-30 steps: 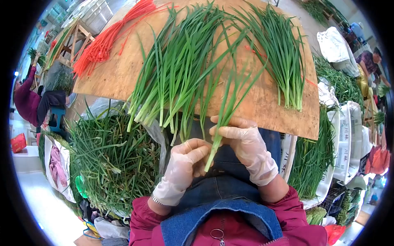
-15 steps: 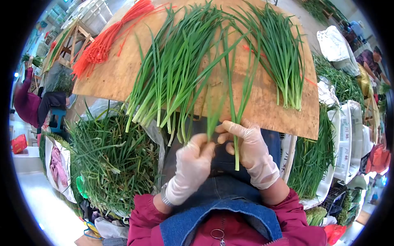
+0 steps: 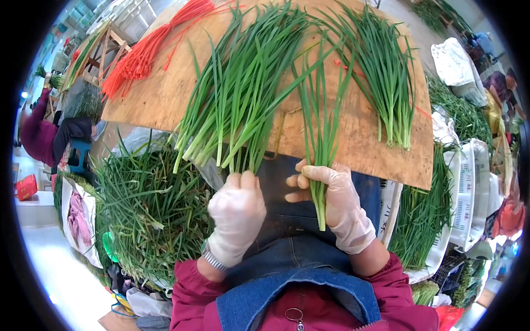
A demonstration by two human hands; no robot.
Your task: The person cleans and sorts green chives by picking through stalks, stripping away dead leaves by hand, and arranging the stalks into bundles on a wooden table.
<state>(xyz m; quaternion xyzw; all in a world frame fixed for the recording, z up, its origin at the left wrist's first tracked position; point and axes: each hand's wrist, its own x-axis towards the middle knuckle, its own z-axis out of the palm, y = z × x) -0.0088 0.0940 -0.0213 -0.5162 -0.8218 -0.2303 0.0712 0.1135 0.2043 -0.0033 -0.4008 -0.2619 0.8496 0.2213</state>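
My right hand [image 3: 339,201], in a pale thin glove, holds a small bunch of garlic chives [image 3: 321,149] by the stems, leaves pointing away from me over the board's edge. My left hand [image 3: 238,204], gloved too, has its fingers closed at the stem ends of the large chive pile [image 3: 243,94]; the fingertips are partly hidden among the stems. That pile lies loose on the wooden board [image 3: 149,105]. A second bundle of chives [image 3: 389,83] rests on the board to the right, with a red tie [image 3: 348,68] at its left side.
Red plastic ties [image 3: 141,58] lie at the board's far left. A heap of grass-like leaves [image 3: 154,215] stands left of my lap; more chives [image 3: 419,220] sit in a white crate [image 3: 469,187] on the right. A person [image 3: 41,129] sits far left, another person [image 3: 499,88] far right.
My left hand has moved left, from beside the right hand to the pile's stem ends. The bunch in my right hand looks thicker.
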